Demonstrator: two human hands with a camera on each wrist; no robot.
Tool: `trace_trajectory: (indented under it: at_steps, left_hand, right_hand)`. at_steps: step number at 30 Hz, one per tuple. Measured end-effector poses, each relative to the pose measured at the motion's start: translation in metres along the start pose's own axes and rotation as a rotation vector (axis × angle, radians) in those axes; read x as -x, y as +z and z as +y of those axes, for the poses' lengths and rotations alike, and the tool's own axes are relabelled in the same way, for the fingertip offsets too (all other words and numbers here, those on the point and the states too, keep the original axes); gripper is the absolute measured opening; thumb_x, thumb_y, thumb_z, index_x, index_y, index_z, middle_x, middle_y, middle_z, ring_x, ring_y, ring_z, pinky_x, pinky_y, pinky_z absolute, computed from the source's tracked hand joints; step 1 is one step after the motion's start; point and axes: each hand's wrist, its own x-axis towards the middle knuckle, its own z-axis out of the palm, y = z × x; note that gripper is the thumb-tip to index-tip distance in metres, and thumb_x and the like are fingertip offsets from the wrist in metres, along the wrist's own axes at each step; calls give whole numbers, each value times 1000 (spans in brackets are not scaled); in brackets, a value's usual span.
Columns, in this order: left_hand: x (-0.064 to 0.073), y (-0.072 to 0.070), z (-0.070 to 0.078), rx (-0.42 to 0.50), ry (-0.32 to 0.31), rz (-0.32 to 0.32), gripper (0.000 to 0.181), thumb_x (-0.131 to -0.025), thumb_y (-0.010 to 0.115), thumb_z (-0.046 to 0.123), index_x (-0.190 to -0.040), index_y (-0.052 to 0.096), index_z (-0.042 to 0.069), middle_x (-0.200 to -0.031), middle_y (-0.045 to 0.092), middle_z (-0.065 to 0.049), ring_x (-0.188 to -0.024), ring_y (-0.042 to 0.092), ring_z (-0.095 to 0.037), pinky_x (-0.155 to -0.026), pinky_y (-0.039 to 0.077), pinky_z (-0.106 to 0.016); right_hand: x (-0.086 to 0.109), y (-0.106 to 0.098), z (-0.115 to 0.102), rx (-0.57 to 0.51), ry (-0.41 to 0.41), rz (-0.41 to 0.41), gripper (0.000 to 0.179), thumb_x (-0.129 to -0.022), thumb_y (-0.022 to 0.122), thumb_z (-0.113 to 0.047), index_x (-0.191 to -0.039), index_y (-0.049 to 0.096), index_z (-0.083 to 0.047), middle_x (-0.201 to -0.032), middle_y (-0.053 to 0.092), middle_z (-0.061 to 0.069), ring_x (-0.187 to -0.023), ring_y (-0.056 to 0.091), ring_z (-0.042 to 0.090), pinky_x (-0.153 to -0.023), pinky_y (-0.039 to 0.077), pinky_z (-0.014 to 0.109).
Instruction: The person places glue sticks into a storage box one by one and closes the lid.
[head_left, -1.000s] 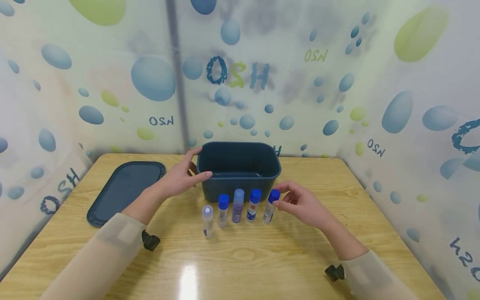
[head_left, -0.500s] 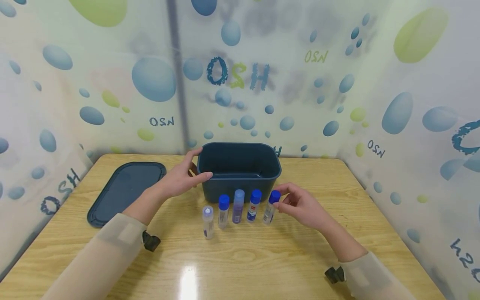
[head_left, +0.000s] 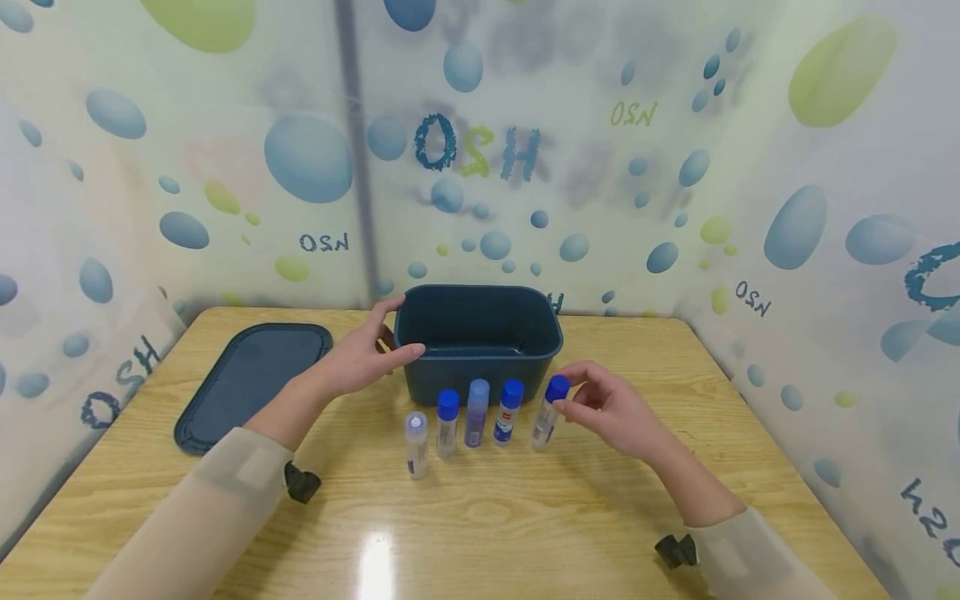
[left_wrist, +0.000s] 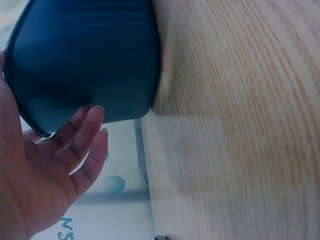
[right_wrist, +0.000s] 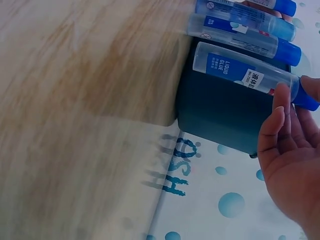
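In the head view, a dark blue plastic bin (head_left: 480,367) stands at the back of the table. My left hand (head_left: 367,354) holds its left end, thumb over the front rim and index finger at the back corner; the left wrist view shows the other fingers loosely bent by its outer wall. My right hand (head_left: 611,408) pinches the blue cap of a clear liquid glue bottle (right_wrist: 232,70), which leans to the right. Left of it stand a labelled glue bottle (head_left: 507,413), a bluish glue bottle (head_left: 477,414), a blue-capped glue bottle (head_left: 447,425) and a pale-topped glue bottle (head_left: 416,446).
A dark blue lid (head_left: 251,383) lies flat on the wooden table (head_left: 480,533) at the left. Patterned curtains (head_left: 630,167) hang behind the table and along both sides.
My right hand has shifted slightly right and up. The glue bottle it pinches has moved right with it and now tilts more. My left hand and the bin have stayed put.
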Motion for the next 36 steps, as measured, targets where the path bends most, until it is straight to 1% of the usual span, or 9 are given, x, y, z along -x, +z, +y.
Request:
trace_trajectory:
  at_steps: [4,8,13,16,18,22,27,32,36]
  left_hand:
    - [0,0,-1,-5,-3,-1,101,-104,68,63,-178,8,28,-112,68,-12,-93,69,-23,-78,58,-37]
    - [-1,0,-1,-10,-2,-3,102,-104,68,64,-178,8,29,-112,69,-12,-92,69,-22,-78,57,-37]
    - [-2,1,-1,-18,-1,-3,102,-103,67,66,-178,8,29,-113,69,-12,-92,69,-22,-77,57,-37]
    - [-1,0,0,-18,-4,-3,102,-103,67,65,-178,8,29,-113,69,-12,-92,69,-23,-77,58,-37]
    - [-1,0,0,-15,-6,-2,101,-104,67,64,-178,8,29,-112,69,-12,-91,69,-23,-77,58,-37]
    - [-1,1,-1,-9,-5,-3,102,-103,68,64,-178,8,28,-112,69,-12,-91,69,-22,-77,58,-37]
    - [-1,1,-1,-3,-8,-6,103,-103,68,64,-178,7,28,-111,69,-12,-90,68,-22,-77,58,-37]
    - [-2,1,-1,2,-8,-8,103,-103,68,64,-178,7,28,-110,69,-12,-89,68,-23,-77,57,-37]
    - [-1,1,0,9,-9,-11,103,-103,69,64,-177,7,28,-109,69,-12,-89,68,-23,-77,57,-37]
  right_hand:
    - [2,-4,-6,5,-10,34,31,-104,77,-13,-132,67,-6,-109,72,15,-83,66,20,-68,55,27]
    - [2,-9,-11,10,-31,87,31,-103,78,-12,-132,68,-9,-109,71,12,-82,67,19,-68,57,27]
    - [1,-16,-21,-24,-131,155,31,-101,77,-3,-130,68,-4,-105,70,3,-78,67,17,-65,56,26]
    - [-2,-21,-30,-51,-190,180,30,-101,76,1,-130,68,-1,-102,71,-3,-76,67,20,-65,56,25]
    - [-4,-25,-37,-54,-218,197,30,-100,75,2,-130,68,0,-99,72,-7,-75,67,20,-65,56,24]
    - [-10,-32,-48,-39,-258,217,31,-99,74,5,-130,68,0,-94,73,-8,-73,66,17,-62,54,24]
    - [-20,-38,-57,-19,-271,227,31,-101,74,3,-131,67,-2,-94,72,-7,-74,66,14,-62,53,24]
    - [-33,-42,-66,-24,-284,229,30,-102,74,0,-132,67,-2,-101,71,-8,-74,66,15,-64,54,24]
    - [-43,-43,-72,-32,-276,239,30,-103,74,-2,-132,68,-3,-103,71,-9,-75,66,16,-66,54,25]
